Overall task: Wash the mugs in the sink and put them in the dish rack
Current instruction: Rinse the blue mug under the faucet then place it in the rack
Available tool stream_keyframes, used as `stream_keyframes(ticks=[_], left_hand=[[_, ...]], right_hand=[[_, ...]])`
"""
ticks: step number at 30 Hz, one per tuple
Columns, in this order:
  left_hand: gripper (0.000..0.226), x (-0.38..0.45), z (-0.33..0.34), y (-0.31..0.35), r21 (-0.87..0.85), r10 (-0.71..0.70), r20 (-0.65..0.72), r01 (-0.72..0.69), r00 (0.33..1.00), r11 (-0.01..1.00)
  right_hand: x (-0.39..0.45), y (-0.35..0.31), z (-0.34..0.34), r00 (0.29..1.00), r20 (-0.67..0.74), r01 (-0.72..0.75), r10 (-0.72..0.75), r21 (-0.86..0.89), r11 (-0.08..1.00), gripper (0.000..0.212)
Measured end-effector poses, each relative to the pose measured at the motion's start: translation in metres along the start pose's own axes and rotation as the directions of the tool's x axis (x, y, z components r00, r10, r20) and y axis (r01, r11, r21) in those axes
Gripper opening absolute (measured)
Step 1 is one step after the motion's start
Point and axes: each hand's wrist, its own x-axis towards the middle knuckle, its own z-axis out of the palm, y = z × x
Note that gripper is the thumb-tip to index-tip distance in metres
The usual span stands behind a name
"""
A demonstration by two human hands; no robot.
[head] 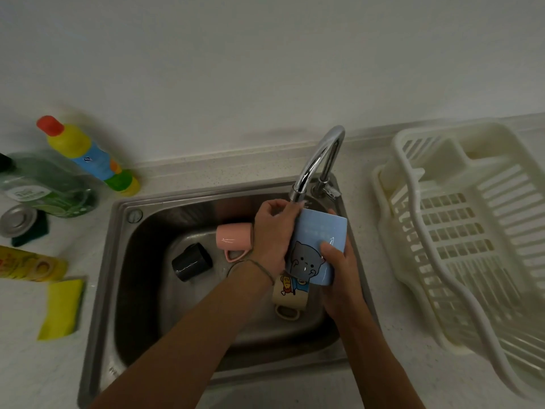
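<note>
I am wrapping the fingers (pixel 328 247) of my right hand (pixel 342 270) around the blue mug (pixel 317 246), thumb pressing on its cat picture, so they are clamped on its side. My left hand (pixel 272 231) is gripping the mug's other side, its fingers curling over the far rim near the faucet (pixel 320 160) spout. I am holding the blue mug tilted above the sink (pixel 118 261), just under the spout.

Below my hands, three more mugs are lying on their sides in the basin. The beige mug (pixel 287 296) with a cartoon print is lying directly beneath the blue one, handle pointing toward me. The pink mug (pixel 233 236) is lying just left of my left wrist, and the black mug (pixel 191 261) is lying a little further left, apart from the pink one.

On the tabletop (pixel 383 364) to the right, the white dish rack (pixel 460 231) is sitting with nothing visible in it. To the left of the sink, a yellow sponge (pixel 60 308) is lying near the edge, with a yellow bottle (pixel 88 154), a green bottle (pixel 44 187), a round metal lid (pixel 19 219) and a yellow packet (pixel 29 265) standing or lying behind it.
</note>
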Motion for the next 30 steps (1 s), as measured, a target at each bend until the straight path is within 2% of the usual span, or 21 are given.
stream_keyframes(ticks=[3, 5, 7, 10, 12, 15, 19, 20, 22, 23, 24, 26, 28, 30], left_hand=[[0.006, 0.001, 0.000, 0.000, 0.007, 0.022, -0.026, -0.022, 0.999, 1.000], [0.017, 0.003, 0.000, 0.002, 0.032, 0.036, -0.037, -0.035, 0.999, 0.999], [0.023, 0.004, -0.001, 0.005, 0.005, 0.039, -0.027, -0.039, 0.999, 0.999], [0.024, 0.001, -0.001, 0.013, -0.154, -0.028, 0.061, 0.037, 0.998, 0.987], [0.025, 0.000, -0.002, 0.015, -0.242, -0.033, 0.183, 0.078, 0.983, 0.967], [0.028, -0.003, -0.005, 0.016, -0.301, 0.010, 0.332, 0.096, 0.943, 0.949], [0.031, -0.005, -0.016, 0.016, -0.259, 0.101, 0.483, 0.032, 0.870, 0.965], [0.037, -0.004, -0.021, 0.016, -0.242, 0.118, 0.519, 0.013, 0.846, 0.970], [0.048, -0.001, -0.030, 0.016, -0.197, 0.131, 0.576, -0.019, 0.807, 0.980], [0.049, 0.001, -0.033, 0.017, -0.180, 0.134, 0.583, -0.033, 0.801, 0.983], [0.046, 0.000, -0.034, 0.019, -0.173, 0.137, 0.566, -0.046, 0.813, 0.984], [0.035, -0.002, -0.030, 0.023, -0.210, 0.126, 0.467, -0.029, 0.875, 0.977], [0.027, -0.002, -0.024, 0.027, -0.287, 0.044, 0.340, 0.059, 0.940, 0.956], [0.022, -0.002, -0.020, 0.030, -0.318, -0.014, 0.258, 0.099, 0.966, 0.943]], right_hand=[[-0.001, -0.005, 0.002, 0.999, -0.018, 0.041, -0.043, -0.085, 0.995, 0.104], [0.000, -0.007, 0.006, 0.994, -0.062, 0.080, -0.091, -0.155, 0.985, 0.106], [0.001, -0.007, 0.010, 0.990, -0.114, 0.070, -0.088, -0.146, 0.987, 0.102], [0.003, -0.010, 0.014, 0.983, -0.178, -0.030, 0.040, 0.059, 0.998, 0.087], [0.004, -0.013, 0.016, 0.974, -0.169, -0.110, 0.149, 0.222, 0.969, 0.093], [0.005, -0.019, 0.018, 0.967, -0.114, -0.170, 0.227, 0.371, 0.913, 0.092], [0.010, -0.019, 0.018, 0.944, -0.046, -0.250, 0.326, 0.543, 0.801, 0.116], [0.010, -0.019, 0.018, 0.934, -0.029, -0.277, 0.356, 0.571, 0.773, 0.112], [0.006, -0.024, 0.020, 0.916, 0.015, -0.324, 0.402, 0.619, 0.716, 0.076], [0.004, -0.027, 0.022, 0.915, 0.052, -0.336, 0.401, 0.649, 0.682, 0.056], [0.003, -0.029, 0.023, 0.916, 0.075, -0.340, 0.394, 0.668, 0.662, 0.048], [0.002, -0.028, 0.026, 0.913, 0.081, -0.348, 0.400, 0.667, 0.659, 0.045], [0.002, -0.026, 0.031, 0.922, 0.073, -0.337, 0.380, 0.633, 0.697, 0.039], [0.002, -0.024, 0.034, 0.922, 0.072, -0.342, 0.380, 0.609, 0.715, 0.035]])
